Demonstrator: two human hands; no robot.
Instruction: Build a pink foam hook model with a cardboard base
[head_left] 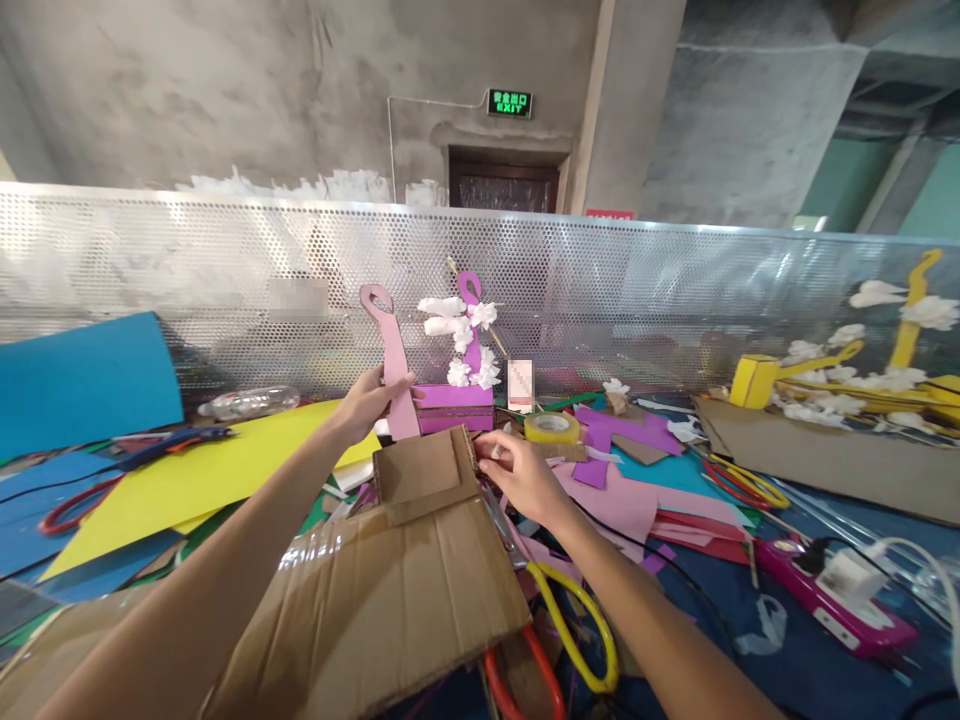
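My left hand (369, 400) is closed around the stem of a pink paper cut-out (391, 360) with a looped top, held upright. My right hand (517, 470) pinches the right edge of a small brown cardboard piece (424, 470) that stands at the far end of a large cardboard sheet (375, 610). Just behind stands a purple box (455, 408) with a purple looped cut-out (471, 300) and white tissue flowers (465, 345) on it.
A tape roll (551, 428) lies right of my hand. Yellow-handled scissors (570, 620) and red-handled ones lie near my right forearm. Coloured paper sheets (187, 470) cover the table. A pink power strip (832, 595) lies right, a yellow craft model (825, 375) far right, a perforated metal screen (675, 290) behind.
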